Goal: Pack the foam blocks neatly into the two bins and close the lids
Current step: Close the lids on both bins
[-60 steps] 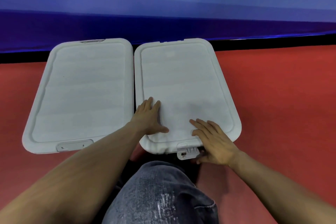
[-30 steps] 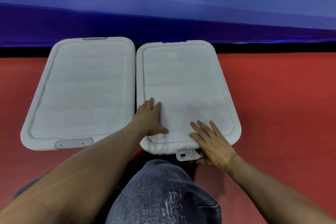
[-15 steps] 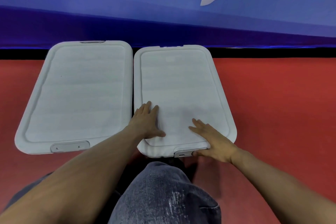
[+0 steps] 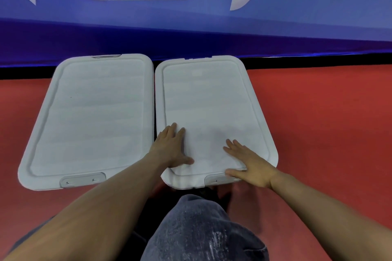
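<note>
Now lying flat against right lid (image 4: pixel 212 108): near latch (image 4: pixel 219 179); left hand (image 4: pixel 171 148), right hand (image 4: pixel 252 165) pressing, fingers straight; probably finishing closure.

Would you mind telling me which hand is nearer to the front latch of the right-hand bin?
Right. The right hand rests on the lid's near edge, thumb touching the latch. The left hand lies flat on the lid's near left corner, clear of the latch.

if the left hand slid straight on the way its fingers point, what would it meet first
The left hand lies flat on the right-hand white plastic bin lid, fingers pointing away. It would probably cross bare lid, then meet that lid's raised far rim.
</note>
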`<state>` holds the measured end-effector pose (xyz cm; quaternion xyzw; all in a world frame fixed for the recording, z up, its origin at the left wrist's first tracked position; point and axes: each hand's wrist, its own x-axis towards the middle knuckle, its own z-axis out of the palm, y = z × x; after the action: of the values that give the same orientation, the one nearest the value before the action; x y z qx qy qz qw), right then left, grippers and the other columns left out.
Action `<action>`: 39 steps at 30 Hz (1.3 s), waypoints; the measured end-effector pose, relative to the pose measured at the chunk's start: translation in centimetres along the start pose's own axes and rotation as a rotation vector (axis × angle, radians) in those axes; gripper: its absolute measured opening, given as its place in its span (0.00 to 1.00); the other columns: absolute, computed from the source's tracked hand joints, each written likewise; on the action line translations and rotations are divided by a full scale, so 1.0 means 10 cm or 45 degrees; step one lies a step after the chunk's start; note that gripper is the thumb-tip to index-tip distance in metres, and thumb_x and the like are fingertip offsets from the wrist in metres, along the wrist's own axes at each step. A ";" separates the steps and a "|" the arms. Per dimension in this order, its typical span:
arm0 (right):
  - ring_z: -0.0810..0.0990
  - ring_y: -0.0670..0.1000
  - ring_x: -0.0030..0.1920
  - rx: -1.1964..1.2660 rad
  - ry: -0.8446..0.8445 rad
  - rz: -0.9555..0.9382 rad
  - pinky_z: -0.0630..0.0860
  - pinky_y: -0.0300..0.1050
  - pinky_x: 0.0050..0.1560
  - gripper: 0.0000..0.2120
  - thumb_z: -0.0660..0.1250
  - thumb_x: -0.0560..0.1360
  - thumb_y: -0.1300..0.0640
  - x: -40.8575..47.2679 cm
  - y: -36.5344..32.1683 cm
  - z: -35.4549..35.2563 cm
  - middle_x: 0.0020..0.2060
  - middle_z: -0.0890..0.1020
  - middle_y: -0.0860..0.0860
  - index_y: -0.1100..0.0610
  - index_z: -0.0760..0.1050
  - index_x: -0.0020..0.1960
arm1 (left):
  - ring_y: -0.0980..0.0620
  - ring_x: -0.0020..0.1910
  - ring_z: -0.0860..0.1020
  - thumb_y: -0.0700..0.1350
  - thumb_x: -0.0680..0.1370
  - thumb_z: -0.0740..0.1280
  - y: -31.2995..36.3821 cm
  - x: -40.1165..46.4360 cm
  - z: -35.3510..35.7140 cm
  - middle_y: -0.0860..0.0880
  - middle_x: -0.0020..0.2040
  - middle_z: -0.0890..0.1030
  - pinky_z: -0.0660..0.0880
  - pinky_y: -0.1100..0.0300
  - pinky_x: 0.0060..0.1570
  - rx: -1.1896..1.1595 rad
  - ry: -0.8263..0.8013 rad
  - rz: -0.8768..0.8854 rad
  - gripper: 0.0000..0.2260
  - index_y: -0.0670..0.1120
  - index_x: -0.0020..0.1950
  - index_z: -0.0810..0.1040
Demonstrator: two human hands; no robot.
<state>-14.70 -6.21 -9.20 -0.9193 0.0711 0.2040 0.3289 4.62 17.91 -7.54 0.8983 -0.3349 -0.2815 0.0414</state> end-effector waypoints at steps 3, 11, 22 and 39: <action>0.33 0.37 0.77 -0.161 0.012 0.030 0.38 0.45 0.80 0.35 0.53 0.80 0.33 0.17 -0.07 -0.06 0.79 0.39 0.37 0.43 0.46 0.82 | 0.47 0.82 0.43 0.73 0.72 0.64 -0.05 0.06 -0.05 0.48 0.84 0.43 0.47 0.47 0.81 0.037 -0.007 -0.004 0.49 0.51 0.84 0.45; 0.28 0.45 0.77 -0.466 0.142 0.114 0.32 0.51 0.78 0.41 0.44 0.75 0.24 1.11 -0.01 -0.43 0.77 0.29 0.39 0.40 0.34 0.80 | 0.47 0.83 0.43 0.71 0.80 0.49 -0.20 0.77 -0.35 0.48 0.84 0.43 0.45 0.46 0.80 0.088 0.135 -0.034 0.39 0.49 0.84 0.45; 0.36 0.50 0.80 -0.524 0.341 -0.063 0.38 0.54 0.80 0.35 0.50 0.81 0.33 2.79 0.03 -1.62 0.81 0.38 0.47 0.44 0.43 0.82 | 0.50 0.82 0.39 0.69 0.80 0.37 -0.47 2.22 -0.86 0.52 0.84 0.39 0.36 0.45 0.79 0.152 0.427 -0.081 0.33 0.58 0.83 0.39; 0.74 0.57 0.66 -0.581 0.312 0.230 0.67 0.57 0.67 0.53 0.49 0.61 0.13 3.93 -0.05 -2.11 0.69 0.73 0.49 0.43 0.62 0.77 | 0.50 0.82 0.38 0.71 0.79 0.37 -0.57 2.37 -0.78 0.50 0.84 0.41 0.39 0.43 0.80 0.195 0.626 -0.045 0.35 0.58 0.84 0.44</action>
<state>27.96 -19.00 -10.73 -0.9774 0.1443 0.1305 0.0828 26.74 6.58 -13.83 0.9459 -0.3195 -0.0292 0.0485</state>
